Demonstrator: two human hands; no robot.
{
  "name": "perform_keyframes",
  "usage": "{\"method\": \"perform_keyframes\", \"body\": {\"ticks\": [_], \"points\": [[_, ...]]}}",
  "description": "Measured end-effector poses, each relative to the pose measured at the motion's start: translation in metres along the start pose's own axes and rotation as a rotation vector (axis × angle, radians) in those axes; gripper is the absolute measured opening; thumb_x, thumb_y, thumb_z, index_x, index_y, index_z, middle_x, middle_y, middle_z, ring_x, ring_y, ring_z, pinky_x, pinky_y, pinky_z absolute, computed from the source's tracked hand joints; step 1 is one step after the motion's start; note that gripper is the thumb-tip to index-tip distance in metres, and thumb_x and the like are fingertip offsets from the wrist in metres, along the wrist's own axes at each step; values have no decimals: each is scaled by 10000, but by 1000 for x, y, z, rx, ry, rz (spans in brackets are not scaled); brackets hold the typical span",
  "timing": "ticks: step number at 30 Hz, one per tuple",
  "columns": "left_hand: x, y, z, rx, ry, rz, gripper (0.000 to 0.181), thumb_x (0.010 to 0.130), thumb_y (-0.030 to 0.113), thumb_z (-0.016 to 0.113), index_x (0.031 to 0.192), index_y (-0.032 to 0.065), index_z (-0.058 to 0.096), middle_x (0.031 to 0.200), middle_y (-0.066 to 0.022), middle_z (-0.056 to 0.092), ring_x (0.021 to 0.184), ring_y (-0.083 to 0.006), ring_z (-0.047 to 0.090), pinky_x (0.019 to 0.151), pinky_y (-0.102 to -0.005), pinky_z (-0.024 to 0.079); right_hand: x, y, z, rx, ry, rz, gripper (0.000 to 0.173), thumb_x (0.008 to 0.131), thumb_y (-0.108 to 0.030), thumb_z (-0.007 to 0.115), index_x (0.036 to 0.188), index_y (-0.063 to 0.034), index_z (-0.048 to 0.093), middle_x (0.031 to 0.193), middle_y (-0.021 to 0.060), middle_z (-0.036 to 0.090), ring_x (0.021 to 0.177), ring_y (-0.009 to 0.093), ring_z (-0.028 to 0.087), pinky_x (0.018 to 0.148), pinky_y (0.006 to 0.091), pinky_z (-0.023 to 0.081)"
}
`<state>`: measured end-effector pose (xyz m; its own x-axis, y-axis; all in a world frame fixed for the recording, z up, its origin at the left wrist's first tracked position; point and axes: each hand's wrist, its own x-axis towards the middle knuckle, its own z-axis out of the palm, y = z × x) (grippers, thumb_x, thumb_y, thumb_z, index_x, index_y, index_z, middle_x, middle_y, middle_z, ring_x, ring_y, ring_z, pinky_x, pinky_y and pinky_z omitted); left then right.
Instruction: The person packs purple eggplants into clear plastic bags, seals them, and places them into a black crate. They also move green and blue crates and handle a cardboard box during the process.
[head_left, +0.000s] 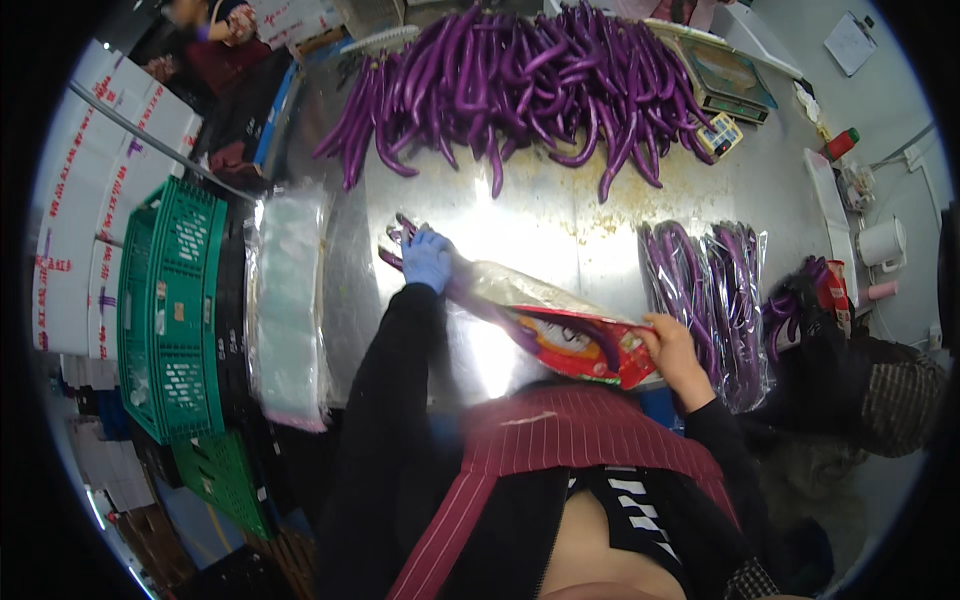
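My left hand (426, 260), in a blue glove, is closed around the stem ends of a few long purple eggplants (390, 257). These eggplants slant down to the right into a plastic bag (570, 337) with a clear side and a red printed side. At the bag's right end, my bare right hand (679, 352) pinches its edge between thumb and fingers. Purple eggplant shows along and through the bag; how many pieces it holds cannot be told. The bag hangs over the near part of the steel table (345, 300), close to my striped apron.
A large heap of loose eggplants (517, 82) covers the table's far side. Packed eggplant bags (731, 315) lie to the right, beside a co-worker's dark-gloved hand (814, 300). Flat clear bags (289, 300) are stacked left, near a green crate (172, 315). A scale (724, 75) stands far right.
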<state>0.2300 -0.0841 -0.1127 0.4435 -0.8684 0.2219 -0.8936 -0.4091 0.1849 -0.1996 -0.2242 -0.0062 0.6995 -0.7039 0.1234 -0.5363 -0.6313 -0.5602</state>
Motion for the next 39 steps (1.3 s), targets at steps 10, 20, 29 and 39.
{"method": "perform_keyframes", "body": {"ticks": [10,20,29,39], "points": [[27,-49,6,105,-80,-11,178,760,262,553,869,176,664,1039,-52,592,1201,-262,442,1095,-505,180,-51,51,-209,533,180,588,103,856,-68,611,869,23,659,739,20,632,666,73,569,609,204,443],[-17,20,-27,-283,459,-310,457,825,221,614,1215,11,503,1189,-186,546,1111,-348,501,979,-394,377,3,98,-148,1234,546,632,141,903,-129,583,978,-11,600,838,54,645,630,107,608,543,220,504],[-139,123,2,-1119,-116,-652,193,909,156,578,1022,1,561,774,-19,566,572,-64,459,514,-206,417,54,132,-55,554,682,512,345,927,-202,550,1134,73,535,1003,152,626,886,205,622,757,299,486],[-127,177,-9,-1915,-909,-1130,470,878,456,579,1090,39,535,991,-141,629,774,-242,649,639,-333,546,-27,34,-69,-626,-307,8,420,624,-340,763,944,-107,619,884,83,609,893,281,561,762,469,399]]}}
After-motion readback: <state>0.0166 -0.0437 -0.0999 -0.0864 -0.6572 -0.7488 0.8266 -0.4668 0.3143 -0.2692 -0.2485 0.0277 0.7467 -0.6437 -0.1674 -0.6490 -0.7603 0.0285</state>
